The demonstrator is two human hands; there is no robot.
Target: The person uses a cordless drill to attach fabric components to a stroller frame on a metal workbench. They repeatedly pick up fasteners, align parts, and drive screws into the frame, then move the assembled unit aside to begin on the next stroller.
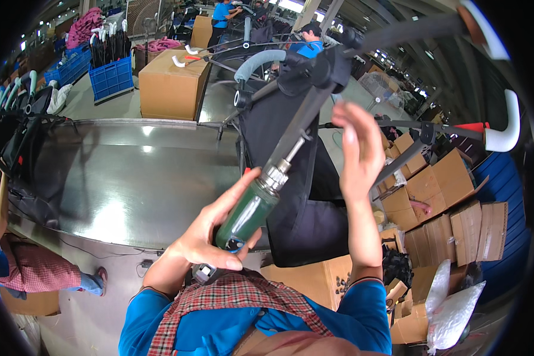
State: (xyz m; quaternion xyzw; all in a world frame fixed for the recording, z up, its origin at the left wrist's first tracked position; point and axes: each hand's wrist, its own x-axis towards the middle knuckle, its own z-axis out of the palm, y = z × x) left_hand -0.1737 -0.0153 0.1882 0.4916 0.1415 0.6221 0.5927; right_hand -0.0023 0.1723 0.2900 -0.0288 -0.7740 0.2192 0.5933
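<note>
My left hand (200,238) is wrapped around the green body of an electric screwdriver (248,217). Its silver collar and thin bit point up and away, against or just in front of a dark tube (307,111) of a stroller frame; I cannot tell if the bit touches. My right hand (362,155) is raised just right of that tube, slightly blurred, fingers apart and slightly curved, with nothing visible in it. Black fabric (320,228) hangs from the frame below the hands. White curved handles (504,127) stick out at the frame's right.
A metal-topped table (154,178) stretches to the left, with another dark stroller (18,130) at its far end. A large carton (171,89) and a blue crate (111,79) stand beyond. Opened cartons (436,184) crowd the right. A co-worker in a checked apron (41,270) stands at left; others work farther off.
</note>
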